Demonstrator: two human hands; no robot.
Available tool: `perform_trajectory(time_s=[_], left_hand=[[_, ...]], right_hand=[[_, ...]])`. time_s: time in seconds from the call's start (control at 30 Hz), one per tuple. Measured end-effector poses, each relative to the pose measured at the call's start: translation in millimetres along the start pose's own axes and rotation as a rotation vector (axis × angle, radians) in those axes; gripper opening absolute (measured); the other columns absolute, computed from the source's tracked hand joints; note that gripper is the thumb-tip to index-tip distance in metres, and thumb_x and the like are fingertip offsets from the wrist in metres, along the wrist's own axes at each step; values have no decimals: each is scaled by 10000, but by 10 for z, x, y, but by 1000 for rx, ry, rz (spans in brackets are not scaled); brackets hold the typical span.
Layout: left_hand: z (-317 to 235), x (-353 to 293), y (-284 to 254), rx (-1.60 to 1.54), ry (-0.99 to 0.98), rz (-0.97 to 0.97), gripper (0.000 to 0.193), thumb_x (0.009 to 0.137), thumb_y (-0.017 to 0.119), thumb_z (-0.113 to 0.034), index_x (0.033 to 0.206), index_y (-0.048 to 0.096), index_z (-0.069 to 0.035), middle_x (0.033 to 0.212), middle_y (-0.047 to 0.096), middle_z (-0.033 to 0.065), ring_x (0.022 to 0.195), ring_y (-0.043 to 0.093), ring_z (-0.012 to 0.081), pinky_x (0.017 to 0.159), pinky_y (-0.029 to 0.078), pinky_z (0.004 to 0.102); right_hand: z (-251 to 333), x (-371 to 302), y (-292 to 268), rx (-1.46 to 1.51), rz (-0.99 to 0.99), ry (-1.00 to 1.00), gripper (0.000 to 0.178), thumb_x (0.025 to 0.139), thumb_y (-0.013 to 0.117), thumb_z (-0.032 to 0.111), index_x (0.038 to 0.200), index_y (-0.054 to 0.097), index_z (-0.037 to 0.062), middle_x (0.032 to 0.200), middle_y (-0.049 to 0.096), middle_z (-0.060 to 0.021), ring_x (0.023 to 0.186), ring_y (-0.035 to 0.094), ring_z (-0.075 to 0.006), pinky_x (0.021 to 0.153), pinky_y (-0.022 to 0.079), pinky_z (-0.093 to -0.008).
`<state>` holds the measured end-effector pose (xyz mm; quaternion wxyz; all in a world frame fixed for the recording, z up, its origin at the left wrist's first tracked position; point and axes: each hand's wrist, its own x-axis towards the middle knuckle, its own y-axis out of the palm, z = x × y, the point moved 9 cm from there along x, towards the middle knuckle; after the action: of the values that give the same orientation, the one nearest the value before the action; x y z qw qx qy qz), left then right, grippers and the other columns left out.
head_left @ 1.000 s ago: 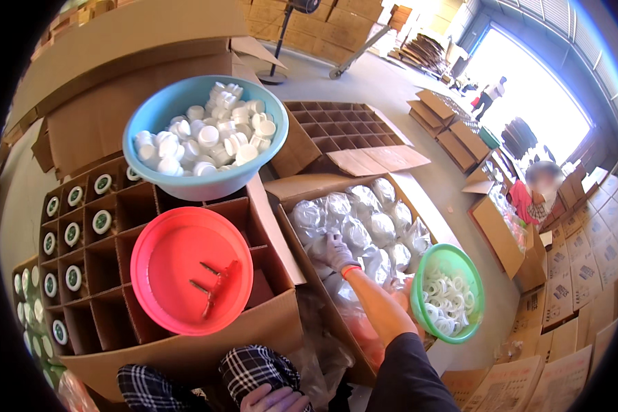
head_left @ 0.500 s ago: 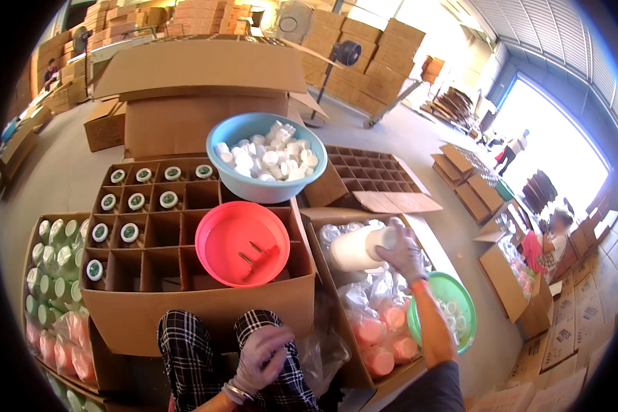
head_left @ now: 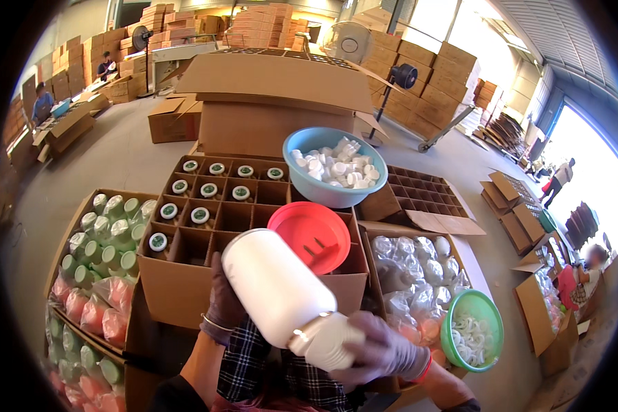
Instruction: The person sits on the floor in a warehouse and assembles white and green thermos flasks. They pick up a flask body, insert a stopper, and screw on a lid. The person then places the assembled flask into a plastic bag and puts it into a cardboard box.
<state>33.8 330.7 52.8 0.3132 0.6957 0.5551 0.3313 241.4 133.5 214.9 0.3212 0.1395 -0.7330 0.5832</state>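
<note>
I hold a large white bottle [head_left: 278,285] tilted over my lap, its base up and to the left and its narrower ribbed, whitish top down and to the right. My left hand [head_left: 225,302], gloved, is against the side near the base, with its fingers mostly hidden behind the bottle. At the ribbed top my gloved right hand [head_left: 381,349] has its fingers closed around it. Just beyond the bottle, a red basin [head_left: 323,223] with a few small dark slender pieces rests on a divided carton [head_left: 185,299], where several white-and-green-topped bottles stand in the cells.
A blue basin [head_left: 302,185] of white caps stands behind the red one. On the right, a carton of bagged bottles [head_left: 419,264] has a green basin [head_left: 453,343] of white rings at its near edge. Bagged green and pink bottles [head_left: 99,254] fill the left carton. People work farther off.
The white bottle has come out of the right carton to over my lap. My left hand has risen from my knee to it, and my right hand grips its top. The view has shifted left.
</note>
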Motion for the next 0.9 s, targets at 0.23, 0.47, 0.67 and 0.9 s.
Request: perform_trajectory(time_s=[0.23,0.47,0.67,0.9], left_hand=[[-102,-289,-169,104,40,15,603,1003,403,-475,842,672,41,989,680,220,905,663,296,896,521,416],[272,-860,295,622,-232,418,495,1045,377,-310,809,667,14,1067,680,195,1124,633,306,1037,452,364],[254,-1045,-26,578,-226,227,430,1062,359,-256,1036,672,38,1181,679,148,1150,621,234,1052,444,355],[-51,-1274,-9,851,188,85,295,1043,463,-169,1110,679,21,1100,681,103,1081,629,173,985,473,302]], right_hand=[[-2084,-379,846,143,-106,913,872,781,803,271,1498,366,33,1392,488,-249,1254,536,-367,1058,438,-441],[-2741,-205,1730,-47,-101,886,657,802,770,261,1367,512,47,1342,534,-244,1221,530,-419,1038,444,-466],[-593,583,1192,745,180,521,418,835,740,242,1180,632,32,1129,631,-174,1118,592,-362,1006,448,-444],[-443,-716,1011,480,57,814,230,859,671,170,1058,724,70,1219,637,-133,1216,548,-341,1011,464,-446]])
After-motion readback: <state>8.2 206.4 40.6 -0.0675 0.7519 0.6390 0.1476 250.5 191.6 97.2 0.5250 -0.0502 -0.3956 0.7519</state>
